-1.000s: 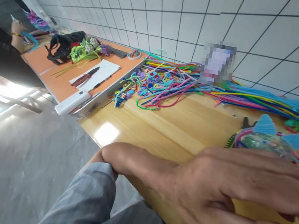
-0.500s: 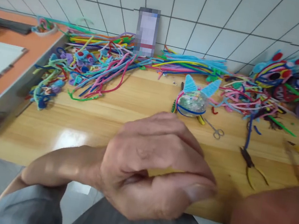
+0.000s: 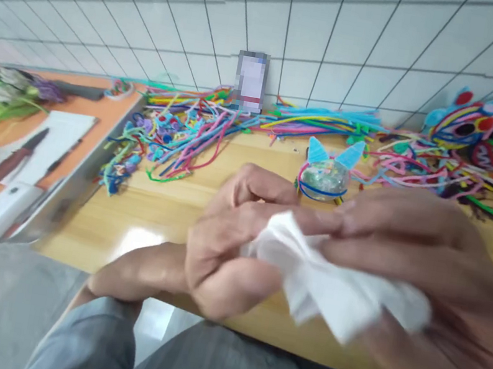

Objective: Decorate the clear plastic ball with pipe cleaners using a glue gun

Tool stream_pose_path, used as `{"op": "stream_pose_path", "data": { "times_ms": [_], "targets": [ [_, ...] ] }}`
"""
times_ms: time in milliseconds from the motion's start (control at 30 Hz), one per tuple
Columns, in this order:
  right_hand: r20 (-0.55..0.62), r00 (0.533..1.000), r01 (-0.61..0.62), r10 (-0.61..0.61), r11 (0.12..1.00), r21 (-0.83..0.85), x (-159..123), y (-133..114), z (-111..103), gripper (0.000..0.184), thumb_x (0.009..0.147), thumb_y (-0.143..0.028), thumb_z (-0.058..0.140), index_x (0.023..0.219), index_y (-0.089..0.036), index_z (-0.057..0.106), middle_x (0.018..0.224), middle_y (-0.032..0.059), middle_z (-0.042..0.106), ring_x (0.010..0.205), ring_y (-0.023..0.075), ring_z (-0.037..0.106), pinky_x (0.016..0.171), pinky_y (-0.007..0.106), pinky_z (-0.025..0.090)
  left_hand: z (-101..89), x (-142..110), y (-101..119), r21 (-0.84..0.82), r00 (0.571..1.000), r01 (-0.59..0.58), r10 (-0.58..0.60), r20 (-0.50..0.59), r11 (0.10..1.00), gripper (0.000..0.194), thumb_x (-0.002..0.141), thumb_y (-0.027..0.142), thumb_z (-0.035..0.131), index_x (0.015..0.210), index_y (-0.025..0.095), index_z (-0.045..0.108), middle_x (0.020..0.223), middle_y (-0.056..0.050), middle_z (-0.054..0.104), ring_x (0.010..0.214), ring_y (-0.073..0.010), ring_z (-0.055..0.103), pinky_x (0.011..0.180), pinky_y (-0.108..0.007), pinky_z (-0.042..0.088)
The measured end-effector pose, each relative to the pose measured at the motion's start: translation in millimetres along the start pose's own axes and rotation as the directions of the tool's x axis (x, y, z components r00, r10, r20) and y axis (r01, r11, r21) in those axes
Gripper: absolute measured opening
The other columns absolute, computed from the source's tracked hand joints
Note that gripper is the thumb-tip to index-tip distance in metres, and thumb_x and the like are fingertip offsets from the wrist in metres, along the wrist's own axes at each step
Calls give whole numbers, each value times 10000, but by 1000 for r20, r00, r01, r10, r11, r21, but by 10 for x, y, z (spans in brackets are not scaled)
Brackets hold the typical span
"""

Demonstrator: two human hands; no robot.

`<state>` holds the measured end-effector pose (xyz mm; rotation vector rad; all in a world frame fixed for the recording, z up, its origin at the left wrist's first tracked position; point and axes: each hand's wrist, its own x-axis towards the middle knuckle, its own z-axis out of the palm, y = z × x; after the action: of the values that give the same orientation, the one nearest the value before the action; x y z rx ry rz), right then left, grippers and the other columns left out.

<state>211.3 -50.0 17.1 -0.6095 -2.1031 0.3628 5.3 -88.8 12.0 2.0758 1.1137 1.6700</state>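
A crumpled white tissue point(image 3: 328, 286) hangs between my two hands in front of my chest. My right hand point(image 3: 423, 258), blurred, grips it with closed fingers. My left hand point(image 3: 237, 239) has its fingers curled, and the tissue lies against its thumb and index finger. The tissue covers the left fingertips, so I cannot tell whether they pinch anything. Just beyond the hands, a clear rounded piece with blue pipe-cleaner ears point(image 3: 326, 176) rests on the wooden table point(image 3: 153, 200), with a dark blue strand round its front.
Loose pipe cleaners point(image 3: 192, 138) lie along the tiled wall, with another tangle point(image 3: 424, 164) at right. A phone point(image 3: 251, 81) leans on the wall. Finished colourful figures point(image 3: 465, 123) stand far right. On the orange surface point(image 3: 68, 148) at left lie a knife point(image 3: 17, 156) and white paper.
My right hand has come in from the lower right with the tissue and now meets my left hand. The view has shifted, showing more of the left side.
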Motion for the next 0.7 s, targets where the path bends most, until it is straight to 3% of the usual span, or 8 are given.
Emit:
{"op": "stream_pose_path", "data": {
  "times_ms": [100,233,333,433,500,567,633,700],
  "targets": [
    [-127,969,191,-213,968,-164,129,132,87,194,996,-210,648,1164,-275,720,1011,50,705,953,213,685,897,418,562,41,36,-94,82,988,-148,151,-32,986,241,1024,243,614,1223,231,750,838,-27,680,775,-160,624,713,-315,561],
    [-170,947,206,-272,922,-329,165,183,259,286,951,-154,699,1201,-291,682,974,53,773,905,263,738,888,460,560,96,41,-149,56,1000,-6,7,-24,998,202,1042,286,625,1168,209,763,808,-28,691,777,-165,643,727,-320,554],
    [-144,969,172,-199,968,-182,152,94,373,269,966,-155,683,1194,-296,665,960,47,790,873,267,751,828,442,570,42,-54,-131,7,996,84,-84,3,996,221,986,360,729,1130,197,767,869,-36,735,781,-161,656,743,-306,545],
    [38,989,138,-139,990,37,134,-27,405,239,981,-177,655,1197,-278,646,973,29,790,875,228,754,800,387,592,-178,-407,-62,-77,932,363,-364,2,929,188,990,381,719,1030,212,788,862,-36,732,736,-141,644,692,-269,507],
    [143,980,121,-137,986,116,119,-69,389,221,988,-198,641,1198,-265,633,1019,29,791,923,216,755,829,375,603,-413,-843,-2,-184,833,547,-553,21,817,239,953,442,745,924,206,769,801,-45,692,691,-148,617,620,-265,466],
    [168,973,145,-160,985,99,107,-54,378,195,999,-208,631,1189,-247,625,1039,41,792,967,227,751,859,390,599,-676,-1402,41,-320,740,672,-623,253,668,398,880,579,767,762,201,724,691,-64,642,636,-174,589,607,-303,458],
    [160,969,181,-186,982,45,105,10,396,165,1010,-216,628,1174,-234,625,1032,53,793,983,243,746,872,409,591,-906,-1987,36,-264,480,872,-611,629,413,628,781,815,707,655,200,716,636,-93,632,629,-217,606,639,-361,483],
    [159,968,195,-194,981,13,113,92,447,151,1013,-221,634,1164,-231,632,1037,59,795,988,251,746,877,420,585,-1048,-2489,-36,-72,220,968,-677,702,240,751,661,938,684,620,188,715,645,-85,638,642,-218,600,666,-365,478]
  ]
}}
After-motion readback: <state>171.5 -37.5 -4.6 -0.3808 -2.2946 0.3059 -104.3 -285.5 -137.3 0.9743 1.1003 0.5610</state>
